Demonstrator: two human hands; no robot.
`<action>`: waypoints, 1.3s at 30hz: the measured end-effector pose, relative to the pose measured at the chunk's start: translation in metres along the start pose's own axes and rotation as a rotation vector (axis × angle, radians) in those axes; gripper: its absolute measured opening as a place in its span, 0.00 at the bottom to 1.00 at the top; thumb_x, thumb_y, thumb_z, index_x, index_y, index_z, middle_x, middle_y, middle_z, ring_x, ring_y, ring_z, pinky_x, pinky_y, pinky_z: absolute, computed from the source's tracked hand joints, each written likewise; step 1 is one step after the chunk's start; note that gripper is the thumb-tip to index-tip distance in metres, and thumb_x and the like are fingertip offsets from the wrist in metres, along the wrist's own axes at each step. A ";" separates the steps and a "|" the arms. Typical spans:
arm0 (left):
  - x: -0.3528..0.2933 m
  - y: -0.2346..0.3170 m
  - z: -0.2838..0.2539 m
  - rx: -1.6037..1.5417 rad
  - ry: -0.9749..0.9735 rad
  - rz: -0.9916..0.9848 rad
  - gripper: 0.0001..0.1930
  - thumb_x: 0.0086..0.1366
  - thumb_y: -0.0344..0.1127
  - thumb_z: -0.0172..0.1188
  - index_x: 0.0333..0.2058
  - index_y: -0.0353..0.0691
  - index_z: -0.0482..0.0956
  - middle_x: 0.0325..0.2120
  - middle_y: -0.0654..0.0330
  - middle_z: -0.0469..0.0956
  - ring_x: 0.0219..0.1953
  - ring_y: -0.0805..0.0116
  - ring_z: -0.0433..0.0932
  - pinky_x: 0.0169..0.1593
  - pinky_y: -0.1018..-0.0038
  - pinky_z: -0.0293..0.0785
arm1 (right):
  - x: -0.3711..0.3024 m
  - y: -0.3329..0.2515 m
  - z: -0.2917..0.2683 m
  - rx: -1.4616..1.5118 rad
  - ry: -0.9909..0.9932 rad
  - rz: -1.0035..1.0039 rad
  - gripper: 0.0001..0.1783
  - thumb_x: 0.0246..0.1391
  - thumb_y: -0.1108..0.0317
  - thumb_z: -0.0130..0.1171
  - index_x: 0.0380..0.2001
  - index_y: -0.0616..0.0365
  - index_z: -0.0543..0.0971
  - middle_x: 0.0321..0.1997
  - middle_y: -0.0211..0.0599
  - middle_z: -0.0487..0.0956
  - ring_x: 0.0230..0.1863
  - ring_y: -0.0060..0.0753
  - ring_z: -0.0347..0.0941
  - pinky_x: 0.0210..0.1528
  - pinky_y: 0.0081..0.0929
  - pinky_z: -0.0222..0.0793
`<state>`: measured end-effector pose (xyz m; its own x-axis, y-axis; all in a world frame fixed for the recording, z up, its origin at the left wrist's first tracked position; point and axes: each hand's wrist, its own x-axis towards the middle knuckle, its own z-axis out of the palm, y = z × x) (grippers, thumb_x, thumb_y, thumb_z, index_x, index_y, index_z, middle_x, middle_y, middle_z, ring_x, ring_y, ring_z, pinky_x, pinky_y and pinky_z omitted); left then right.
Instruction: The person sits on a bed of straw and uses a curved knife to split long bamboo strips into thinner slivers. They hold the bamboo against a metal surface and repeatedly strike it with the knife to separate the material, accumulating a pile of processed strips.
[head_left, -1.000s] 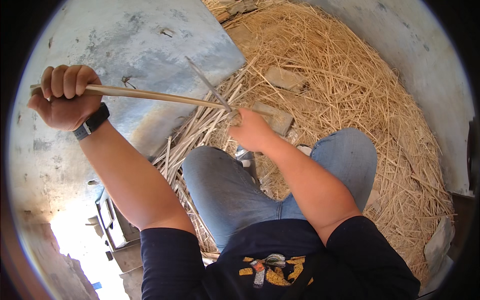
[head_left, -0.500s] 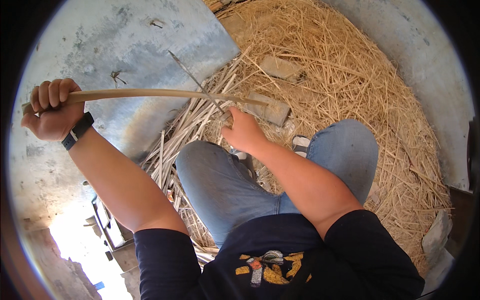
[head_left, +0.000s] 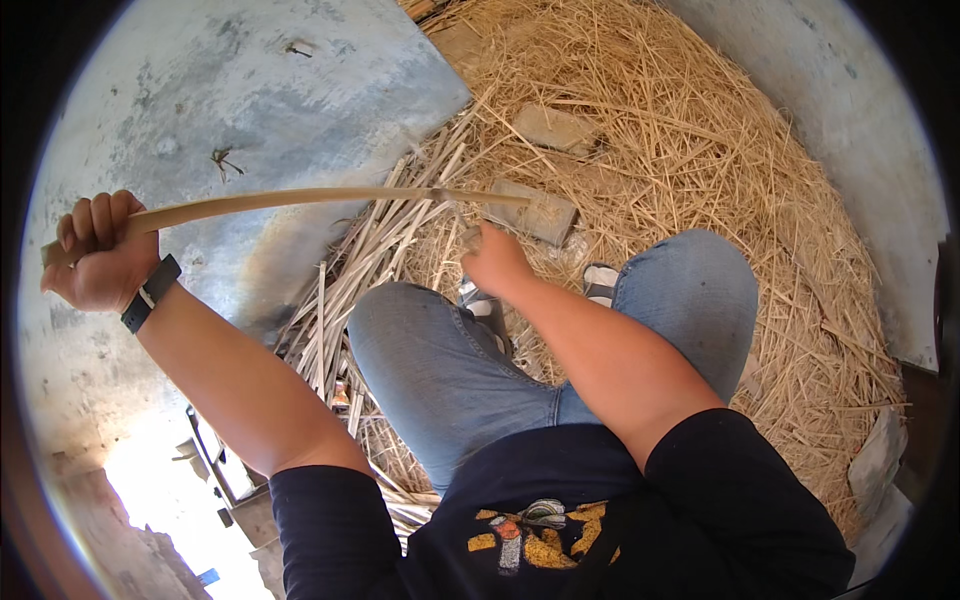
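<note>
My left hand (head_left: pixel 100 250), a dark watch on its wrist, is closed round one end of a long pale bamboo strip (head_left: pixel 290 198). The strip stretches to the right in a slight curve, and its far end rests at a flat block (head_left: pixel 548 215) on the floor. Just below that end, my right hand (head_left: pixel 497 262) is a fist round the grip of a long-bladed knife (head_left: pixel 470 238). The blade is hardly distinguishable at this moment; the earlier frame shows it crossing the strip.
Pale shavings (head_left: pixel 690 150) cover the floor ahead and to the right, with a second block (head_left: pixel 556 130) among them. Long split strips (head_left: pixel 335 300) lie by my left knee. A bluish wall (head_left: pixel 300 90) rises at left, another grey wall (head_left: pixel 850 110) at right.
My left hand has lowered a little with its end of the strip. My right hand has shifted slightly right and down; the blade, plain before, now barely shows.
</note>
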<state>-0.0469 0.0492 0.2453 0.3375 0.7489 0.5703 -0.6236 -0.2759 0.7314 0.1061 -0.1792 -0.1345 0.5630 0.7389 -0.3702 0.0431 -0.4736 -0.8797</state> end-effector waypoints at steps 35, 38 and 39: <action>-0.135 0.058 -0.091 -0.327 0.516 0.314 0.36 0.70 0.75 0.31 0.25 0.45 0.63 0.15 0.68 0.56 0.17 0.73 0.55 0.22 0.76 0.57 | -0.034 -0.116 -0.116 1.312 -0.159 -0.283 0.13 0.53 0.72 0.62 0.39 0.51 0.69 0.47 0.42 0.80 0.21 0.23 0.68 0.28 0.27 0.70; -0.135 0.044 -0.102 -0.325 0.561 0.301 0.35 0.71 0.74 0.29 0.27 0.46 0.64 0.17 0.67 0.60 0.20 0.72 0.60 0.26 0.75 0.63 | -0.042 -0.137 -0.137 1.265 -0.168 -0.404 0.12 0.54 0.73 0.61 0.39 0.52 0.70 0.52 0.44 0.80 0.21 0.24 0.69 0.27 0.28 0.70; -0.130 0.035 -0.102 -0.317 0.586 0.274 0.34 0.72 0.73 0.29 0.27 0.46 0.64 0.18 0.66 0.61 0.21 0.71 0.61 0.28 0.74 0.64 | -0.047 -0.145 -0.149 1.223 -0.145 -0.421 0.11 0.54 0.73 0.61 0.39 0.52 0.71 0.52 0.44 0.80 0.21 0.24 0.69 0.27 0.27 0.70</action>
<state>-0.1846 0.0033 0.1585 -0.2383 0.9027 0.3582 -0.8366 -0.3782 0.3964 0.1965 -0.2163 0.0546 0.5932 0.8041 0.0381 -0.6252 0.4900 -0.6074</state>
